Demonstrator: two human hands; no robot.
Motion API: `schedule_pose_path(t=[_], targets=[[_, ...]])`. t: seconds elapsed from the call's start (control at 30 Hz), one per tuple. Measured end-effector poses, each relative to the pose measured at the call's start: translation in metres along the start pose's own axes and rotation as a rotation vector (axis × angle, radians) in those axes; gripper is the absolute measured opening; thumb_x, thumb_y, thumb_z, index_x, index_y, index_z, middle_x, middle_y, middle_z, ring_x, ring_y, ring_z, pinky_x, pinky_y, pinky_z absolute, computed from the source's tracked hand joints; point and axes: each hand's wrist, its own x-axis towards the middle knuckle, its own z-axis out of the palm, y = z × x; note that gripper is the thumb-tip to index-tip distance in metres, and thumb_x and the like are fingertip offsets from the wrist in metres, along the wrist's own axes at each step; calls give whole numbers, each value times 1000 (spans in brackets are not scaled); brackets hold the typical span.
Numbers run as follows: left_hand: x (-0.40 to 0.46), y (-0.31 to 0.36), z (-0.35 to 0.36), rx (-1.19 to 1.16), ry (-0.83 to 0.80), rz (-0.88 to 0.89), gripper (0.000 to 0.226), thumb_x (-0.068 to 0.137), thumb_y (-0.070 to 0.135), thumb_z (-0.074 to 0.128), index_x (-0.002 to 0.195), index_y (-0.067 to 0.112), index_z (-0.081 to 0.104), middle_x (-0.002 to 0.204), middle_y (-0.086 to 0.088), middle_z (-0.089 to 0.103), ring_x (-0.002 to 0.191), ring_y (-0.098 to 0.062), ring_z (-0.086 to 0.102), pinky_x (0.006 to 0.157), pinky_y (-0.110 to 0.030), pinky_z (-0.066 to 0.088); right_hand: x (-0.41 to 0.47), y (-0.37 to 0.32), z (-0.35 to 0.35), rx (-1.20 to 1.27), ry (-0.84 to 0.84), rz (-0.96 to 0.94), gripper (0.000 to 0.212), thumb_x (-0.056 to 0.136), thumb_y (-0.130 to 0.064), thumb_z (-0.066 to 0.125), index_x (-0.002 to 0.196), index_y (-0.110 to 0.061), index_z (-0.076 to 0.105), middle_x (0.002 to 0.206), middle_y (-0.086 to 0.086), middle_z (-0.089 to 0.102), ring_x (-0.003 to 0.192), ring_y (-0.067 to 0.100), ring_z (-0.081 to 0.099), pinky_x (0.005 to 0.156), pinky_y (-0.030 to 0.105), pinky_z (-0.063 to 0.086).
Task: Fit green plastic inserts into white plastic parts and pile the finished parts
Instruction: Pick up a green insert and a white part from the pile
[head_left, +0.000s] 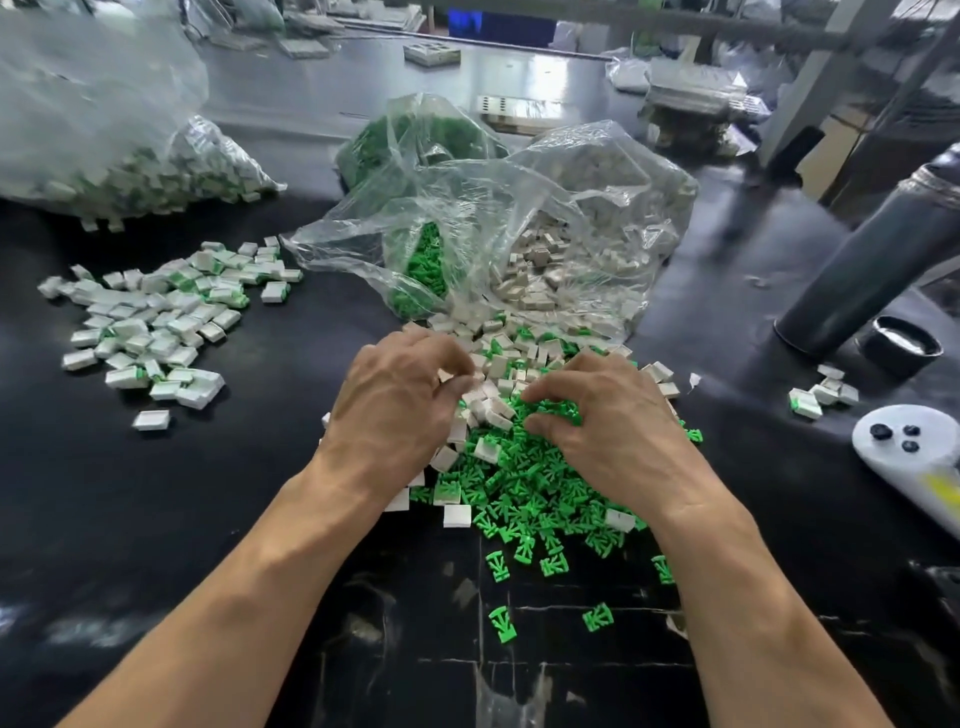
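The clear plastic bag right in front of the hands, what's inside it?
The clear bag holds green inserts on its left and white parts on its right, spilling toward both hands. Its crumpled plastic hides how deep either heap goes.

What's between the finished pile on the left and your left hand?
Head view: bare black table between finished pile and left hand, except one stray finished part.

Hidden under curled fingers – whatever left hand (395, 400) and right hand (602, 415) hold, if anything. Blurred at 11 o'clock: big bag (104, 130), contents indistinct. Cut off at 3 o'clock – dark cylinder (872, 260) and white object (914, 457). Too smeared to identify: clutter (691, 98) at 1 o'clock.
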Motion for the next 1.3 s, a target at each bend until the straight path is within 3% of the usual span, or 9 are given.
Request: schedule_pose_path(t=[0.1, 0.2, 0.33, 0.57, 0.67, 0.8, 1.0, 1.17, 1.3], targets=[[-7, 1, -3, -69, 43, 5, 9, 94, 35, 70, 102, 31, 68, 90, 20, 66, 77, -1, 61, 77, -21, 48, 0, -1, 2, -4, 16, -16, 29, 91, -54, 69, 118, -44, 70, 114, -16, 57, 107, 4, 36, 96, 29, 23], [-10, 2, -4, -123, 58, -20, 7, 94, 35, 71, 100, 34, 68, 86, 21, 68, 77, 4, 61, 68, -7, 42, 0, -2, 5, -7, 5, -24, 32, 90, -59, 66, 119, -45, 68, 110, -18, 54, 103, 1, 32, 94, 28, 21], [-10, 3, -3, -256, 39, -87, 7, 93, 32, 73, 97, 33, 68, 83, 19, 68, 84, 6, 62, 67, -3, 44, 1, -6, 7, -20, 34, -26, 22, 91, -51, 71, 111, -41, 71, 105, -19, 54, 103, 4, 39, 93, 28, 24], [-9, 3, 0, -409, 15, -125, 11, 89, 26, 79, 93, 32, 70, 89, 26, 68, 79, 1, 62, 65, -9, 46, 0, -11, 9, 35, 99, -24, 13, 88, -42, 76, 93, -40, 65, 94, -26, 50, 96, 2, 42, 93, 26, 28], [-8, 4, 2, -587, -14, -164, 15, 88, 18, 80, 97, 27, 73, 89, 14, 73, 79, 0, 63, 70, -16, 51, 0, -11, 9, 79, 138, -19, 10, 89, -38, 76, 92, -39, 66, 84, -32, 48, 83, -5, 45, 81, 19, 31], [-8, 5, 4, -814, -48, -207, 26, 87, 4, 77, 108, 20, 75, 99, 5, 77, 91, -6, 71, 77, -15, 54, 0, -12, 8, 148, 168, 1, 8, 91, -33, 77, 93, -36, 69, 82, -29, 57, 82, -14, 50, 75, 8, 33], [-6, 3, 6, -907, -51, -215, 29, 84, 0, 78, 106, 19, 77, 103, 3, 79, 98, -12, 74, 88, -23, 57, -2, -11, 8, 412, 195, 78, 6, 93, -31, 75, 93, -34, 71, 83, -21, 70, 86, -7, 63, 71, 4, 44], [-7, 3, 9, -933, -48, -181, 26, 85, 3, 79, 102, 22, 77, 100, 1, 78, 88, -14, 72, 77, -20, 56, 0, -12, 8, 834, 235, 121, 13, 93, -19, 75, 94, -32, 74, 87, -16, 75, 79, -1, 67, 73, 12, 50], [-7, 3, 11, -911, -47, -148, 25, 86, 8, 80, 101, 27, 78, 99, 1, 78, 80, -15, 68, 70, -20, 54, -2, -18, 10, 974, 191, 92, 17, 93, -13, 74, 101, -28, 76, 91, -12, 77, 78, -2, 67, 69, 13, 51]])
